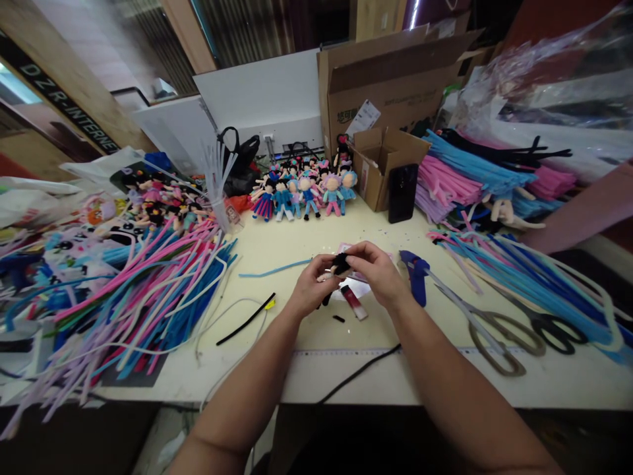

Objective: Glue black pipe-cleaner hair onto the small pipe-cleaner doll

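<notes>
Between my two hands, over the middle of the table, is a small doll's head with fuzzy black hair and a pale underside. My left hand is closed on it from the left. The fingers of my right hand pinch the black top from the right. Below my hands lies a red and white lighter, with a short black fuzzy piece beside it. A light blue pipe cleaner lies to the left, partly hidden by my left hand. Nearer to me is a black pipe cleaner.
A blue glue gun, large scissors and black-handled scissors lie at right. Pipe cleaner bundles cover the left. Several finished dolls stand at the back beside a small carton and a phone.
</notes>
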Demonstrator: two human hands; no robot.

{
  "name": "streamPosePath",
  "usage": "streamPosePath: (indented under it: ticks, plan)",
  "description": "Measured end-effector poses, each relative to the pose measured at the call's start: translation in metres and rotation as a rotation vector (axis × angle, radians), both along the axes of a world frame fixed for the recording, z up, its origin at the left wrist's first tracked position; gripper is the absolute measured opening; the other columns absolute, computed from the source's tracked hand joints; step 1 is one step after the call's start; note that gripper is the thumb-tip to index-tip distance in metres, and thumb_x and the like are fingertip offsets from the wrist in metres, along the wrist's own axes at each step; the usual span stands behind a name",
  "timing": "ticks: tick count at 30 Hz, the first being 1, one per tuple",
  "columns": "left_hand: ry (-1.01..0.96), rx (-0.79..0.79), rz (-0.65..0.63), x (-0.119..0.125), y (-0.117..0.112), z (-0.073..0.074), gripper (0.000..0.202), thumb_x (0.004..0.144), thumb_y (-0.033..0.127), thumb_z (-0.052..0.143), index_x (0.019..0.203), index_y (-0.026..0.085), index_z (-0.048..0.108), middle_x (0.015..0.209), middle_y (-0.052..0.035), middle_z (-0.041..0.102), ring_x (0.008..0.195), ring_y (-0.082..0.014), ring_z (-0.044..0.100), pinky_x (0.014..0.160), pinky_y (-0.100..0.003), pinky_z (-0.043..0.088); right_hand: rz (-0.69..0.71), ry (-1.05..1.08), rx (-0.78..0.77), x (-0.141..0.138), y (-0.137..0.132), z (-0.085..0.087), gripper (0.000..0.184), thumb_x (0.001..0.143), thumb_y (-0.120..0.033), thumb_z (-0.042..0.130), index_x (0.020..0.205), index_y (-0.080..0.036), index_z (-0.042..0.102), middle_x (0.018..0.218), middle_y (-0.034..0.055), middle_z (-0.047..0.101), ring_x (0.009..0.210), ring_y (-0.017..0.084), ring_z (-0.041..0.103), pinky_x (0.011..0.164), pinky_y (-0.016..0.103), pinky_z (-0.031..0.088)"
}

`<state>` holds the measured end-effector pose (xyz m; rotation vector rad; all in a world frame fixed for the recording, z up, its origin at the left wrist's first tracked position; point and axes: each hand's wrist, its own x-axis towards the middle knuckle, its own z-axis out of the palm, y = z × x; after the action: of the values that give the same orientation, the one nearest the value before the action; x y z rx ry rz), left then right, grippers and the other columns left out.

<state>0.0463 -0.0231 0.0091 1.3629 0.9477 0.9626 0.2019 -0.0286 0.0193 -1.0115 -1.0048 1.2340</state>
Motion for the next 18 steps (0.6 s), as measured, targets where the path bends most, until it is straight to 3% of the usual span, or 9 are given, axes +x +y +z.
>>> streamPosePath:
  ticks: [8,13,18]
  plan:
    - [-0.043,-0.044,-0.018,0.0016,-0.0012,0.0018,0.041,0.067,0.022,0.069,0.104,0.020,0.051,0.093,-0.0020,0.065,0.082,-0.0163,0.067,0.068,-0.028,0.056,-0.011,-0.044,0.014,-0.0011,0.0010,-0.0025,0.022,0.068,-0.037,0.069,0.080,-0.021,0.059,0.074,-0.0030,0.060,0.072,0.014,0.056,0.070,0.030,0.045]
    - [-0.031,-0.090,0.025,0.0015,-0.0011,0.0041,0.042,0.070,0.024,0.067,0.107,0.020,0.049,0.093,-0.0019,0.063,0.079,-0.0156,0.068,0.064,-0.027,0.056,-0.009,-0.091,0.025,-0.0020,0.0011,-0.0049,0.028,0.078,-0.045,0.059,0.094,-0.022,0.061,0.088,0.0005,0.062,0.080,0.016,0.057,0.072,0.031,0.046]
    - [-0.034,-0.077,0.080,-0.0009,0.0034,-0.0029,0.061,0.071,0.025,0.068,0.127,0.024,0.044,0.104,-0.0041,0.062,0.080,-0.0164,0.068,0.064,-0.028,0.057,-0.206,-0.441,0.234,-0.0071,-0.0045,-0.0070,0.024,0.078,-0.036,0.064,0.098,-0.024,0.061,0.101,0.0049,0.059,0.087,0.019,0.055,0.076,0.034,0.046]
